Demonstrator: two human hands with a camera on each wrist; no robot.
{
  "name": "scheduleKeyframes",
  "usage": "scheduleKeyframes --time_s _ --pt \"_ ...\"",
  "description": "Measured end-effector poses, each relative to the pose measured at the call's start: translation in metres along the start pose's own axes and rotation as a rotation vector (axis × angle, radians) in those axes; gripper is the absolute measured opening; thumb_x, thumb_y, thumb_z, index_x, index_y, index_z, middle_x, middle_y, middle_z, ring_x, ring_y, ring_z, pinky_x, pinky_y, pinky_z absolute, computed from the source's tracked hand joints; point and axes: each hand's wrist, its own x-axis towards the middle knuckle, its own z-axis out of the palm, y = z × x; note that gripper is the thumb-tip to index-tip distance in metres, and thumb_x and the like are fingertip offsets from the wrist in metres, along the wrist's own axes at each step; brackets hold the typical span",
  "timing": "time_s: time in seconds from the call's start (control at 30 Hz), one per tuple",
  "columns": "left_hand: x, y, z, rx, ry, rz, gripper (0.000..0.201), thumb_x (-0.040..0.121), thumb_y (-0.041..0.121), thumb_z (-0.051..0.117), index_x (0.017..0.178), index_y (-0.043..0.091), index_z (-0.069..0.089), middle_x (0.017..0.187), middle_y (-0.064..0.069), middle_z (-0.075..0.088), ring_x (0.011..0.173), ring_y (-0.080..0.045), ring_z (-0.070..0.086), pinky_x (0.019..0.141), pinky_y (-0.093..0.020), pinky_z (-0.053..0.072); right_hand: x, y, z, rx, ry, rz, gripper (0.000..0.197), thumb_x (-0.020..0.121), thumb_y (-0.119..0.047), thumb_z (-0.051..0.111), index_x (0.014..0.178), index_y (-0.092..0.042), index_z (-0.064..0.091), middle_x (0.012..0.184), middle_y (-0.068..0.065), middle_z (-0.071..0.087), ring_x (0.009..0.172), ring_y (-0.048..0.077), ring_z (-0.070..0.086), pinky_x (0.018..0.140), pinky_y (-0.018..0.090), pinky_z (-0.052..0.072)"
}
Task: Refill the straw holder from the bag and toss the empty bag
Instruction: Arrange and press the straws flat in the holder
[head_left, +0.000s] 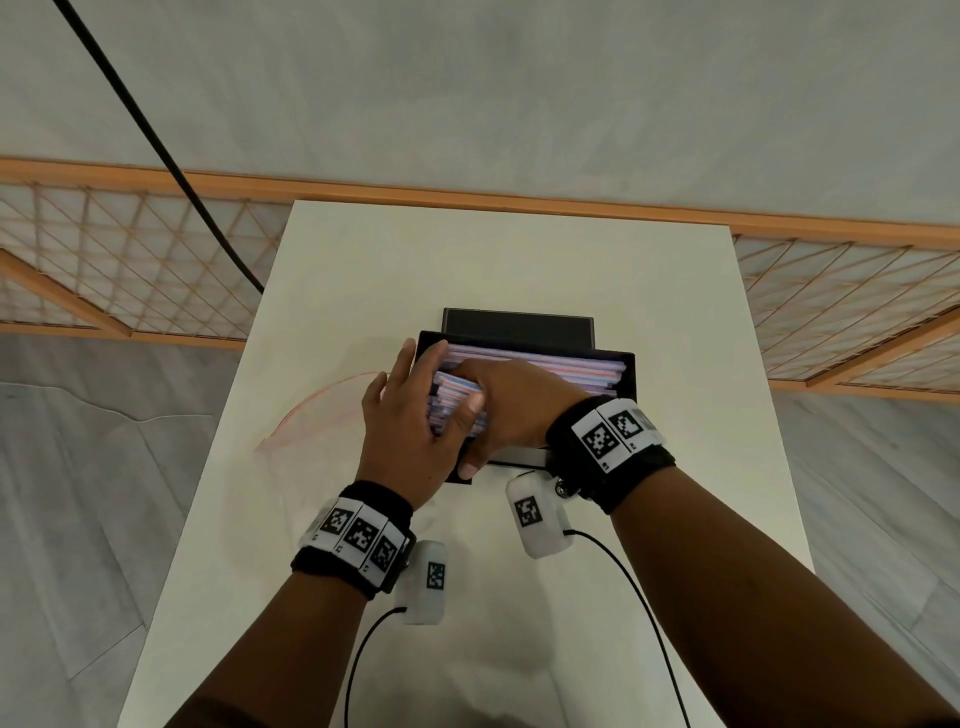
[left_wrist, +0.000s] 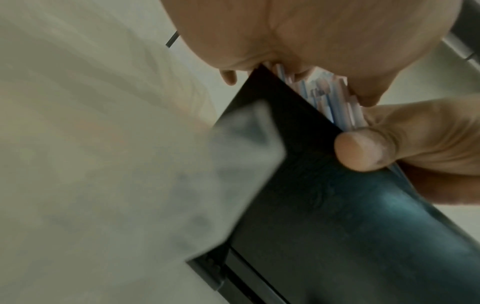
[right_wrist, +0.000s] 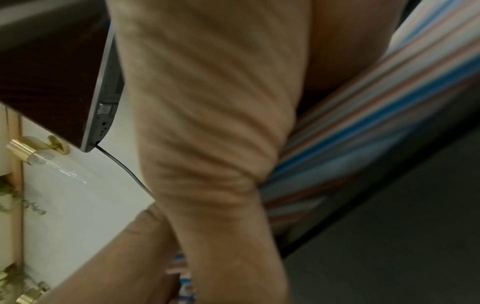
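Both hands are busy at the black straw holder (head_left: 524, 358) near the middle of the tabletop (head_left: 649, 291). A bundle of striped straws (head_left: 454, 402) is gripped by the right hand (head_left: 511, 410) and steadied by the flat, open left hand (head_left: 408, 436). Filling appears to be under way. Next, the bundle should be laid flat alongside the rest. The clear bag (head_left: 311, 415) lies toward the tabletop's left edge, not yet tossed.

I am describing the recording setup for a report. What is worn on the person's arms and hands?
Bare forearms, no sleeves or gloves. Each wrist has a black band carrying white tiles printed with square black-and-white markers. A white camera pod, also marked, hangs beside each wrist, with a thin black cable trailing back.
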Motion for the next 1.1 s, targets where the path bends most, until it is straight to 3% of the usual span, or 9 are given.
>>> scheduleKeyframes --time_s 0.23,0.43,0.57,0.7,0.87,0.93,1.1 --pt "-0.001 0.000 0.004 -0.033 0.011 -0.010 0.073 0.092 0.066 0.032 0.152 0.025 0.036 0.157 0.002 0.043 0.152 -0.013 0.027 0.121 -0.042 0.018 0.001 0.000 -0.004 0.053 -0.069 0.003 0.085 0.056 -0.043 0.098 0.131 -0.028 0.060 0.122 -0.006 0.071 0.111 0.016 0.065 0.107 0.039 0.049" --pt "-0.002 -0.002 0.003 -0.045 0.012 -0.011 0.068 0.095 0.061 0.030 0.153 0.025 0.034 0.157 0.001 0.043 0.150 -0.015 0.031 0.122 -0.045 0.022 0.002 -0.003 -0.007 0.011 -0.039 -0.027 0.096 0.054 -0.045 0.098 0.137 -0.027 0.054 0.128 -0.003 0.070 0.116 0.018 0.064 0.107 0.038 0.048" --pt "-0.003 0.000 0.005 -0.062 0.022 -0.012 0.064 0.098 0.054 0.027 0.155 0.025 0.031 0.158 0.002 0.041 0.149 -0.017 0.032 0.121 -0.047 0.025 0.002 0.001 -0.005 0.115 -0.117 0.012 0.077 0.054 -0.045 0.098 0.122 -0.033 0.064 0.115 -0.009 0.074 0.108 0.015 0.067 0.106 0.042 0.050" --pt "-0.006 0.003 0.006 -0.048 0.029 0.018 0.057 0.101 0.048 0.024 0.155 0.030 0.029 0.159 0.006 0.040 0.151 -0.016 0.028 0.121 -0.043 0.023 0.002 0.000 -0.009 0.106 -0.139 0.035 0.079 0.054 -0.044 0.098 0.124 -0.031 0.064 0.116 -0.008 0.073 0.108 0.015 0.067 0.108 0.041 0.050" --pt "-0.005 0.004 0.006 -0.033 0.030 0.018 0.055 0.103 0.043 0.021 0.155 0.026 0.031 0.158 0.004 0.041 0.150 -0.014 0.031 0.117 -0.032 0.021 0.002 -0.005 -0.012 0.043 -0.074 0.005 0.095 0.052 -0.045 0.099 0.136 -0.029 0.056 0.125 -0.007 0.070 0.112 0.015 0.064 0.109 0.037 0.047" --pt "-0.005 0.003 0.007 -0.041 0.029 0.010 0.053 0.104 0.040 0.023 0.155 0.025 0.030 0.158 0.003 0.041 0.149 -0.015 0.032 0.117 -0.032 0.021 0.001 -0.008 -0.013 0.009 -0.043 0.002 0.095 0.050 -0.047 0.099 0.133 -0.028 0.057 0.122 -0.007 0.071 0.109 0.015 0.065 0.107 0.039 0.050" --pt "-0.007 0.003 0.007 -0.077 0.045 0.004 0.055 0.104 0.043 0.024 0.154 0.023 0.035 0.157 0.003 0.043 0.150 -0.015 0.031 0.121 -0.044 0.026 -0.011 -0.011 -0.012 -0.022 0.061 -0.034 0.097 0.050 -0.045 0.099 0.135 -0.031 0.055 0.119 -0.008 0.072 0.108 0.017 0.067 0.100 0.041 0.054"
